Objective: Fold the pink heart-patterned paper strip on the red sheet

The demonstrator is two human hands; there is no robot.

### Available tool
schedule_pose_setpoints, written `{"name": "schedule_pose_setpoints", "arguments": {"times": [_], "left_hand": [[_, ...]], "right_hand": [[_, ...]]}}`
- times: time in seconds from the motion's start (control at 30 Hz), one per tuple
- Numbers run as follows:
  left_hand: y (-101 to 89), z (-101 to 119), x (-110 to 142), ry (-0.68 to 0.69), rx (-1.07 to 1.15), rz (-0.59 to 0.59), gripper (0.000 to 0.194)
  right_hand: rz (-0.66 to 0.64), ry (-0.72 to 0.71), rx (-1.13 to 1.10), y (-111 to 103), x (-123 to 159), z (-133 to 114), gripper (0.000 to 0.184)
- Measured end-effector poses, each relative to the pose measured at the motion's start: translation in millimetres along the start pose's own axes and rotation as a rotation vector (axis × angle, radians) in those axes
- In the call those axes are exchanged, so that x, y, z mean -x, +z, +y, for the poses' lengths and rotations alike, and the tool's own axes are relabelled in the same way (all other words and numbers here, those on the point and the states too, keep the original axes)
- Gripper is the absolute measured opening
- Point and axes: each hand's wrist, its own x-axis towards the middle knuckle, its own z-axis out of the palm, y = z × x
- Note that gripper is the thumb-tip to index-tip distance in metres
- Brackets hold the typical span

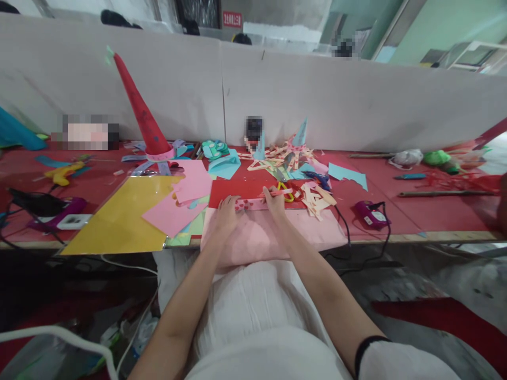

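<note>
A pink paper strip with red heart shapes [249, 205] lies across the near edge of a red sheet [232, 189]. My left hand [226, 211] is closed on the strip's left end. Over the strip's right end, my right hand [274, 200] grips a slim pink pen [285, 191], held nearly level. Under my wrists a light pink cloth-like pad [273, 232] hangs over the table's front edge. Yellow-handled scissors [285, 195] lie just beyond my right hand, beside a pile of pale cut strips [316, 200].
Left of me are a yellow sheet [122, 216], pink paper pieces [174, 214], a tall red cone [142, 113] and a yellow glue gun [63, 173]. Small blue cones [300, 134] stand behind. A purple corded device [371, 215] sits right. A white partition [170, 79] runs along the back.
</note>
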Motion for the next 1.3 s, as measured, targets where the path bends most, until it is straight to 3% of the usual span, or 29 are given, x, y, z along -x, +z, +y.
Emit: {"name": "schedule_pose_setpoints", "arguments": {"times": [0.3, 0.47, 1.03, 1.3], "left_hand": [[0.4, -2.3, -1.3, -0.016, 0.020, -0.020, 0.034], [-0.3, -0.5, -0.8, -0.005, 0.006, 0.002, 0.028], [-0.1, 3.9, -0.1, -0.049, 0.002, 0.031, 0.025], [-1.2, 5.0, 1.4, -0.044, -0.008, 0.022, 0.024]], "right_hand": [[-0.011, -0.067, 0.042, 1.5, 3.0, -1.1, 0.041], [-0.066, -0.026, 0.057, 3.3, 0.5, 5.5, 0.040], [-0.046, 0.053, 0.089, 6.5, -3.9, 12.2, 0.032], [-0.036, 0.022, 0.129, 5.3, -1.1, 9.4, 0.033]]}}
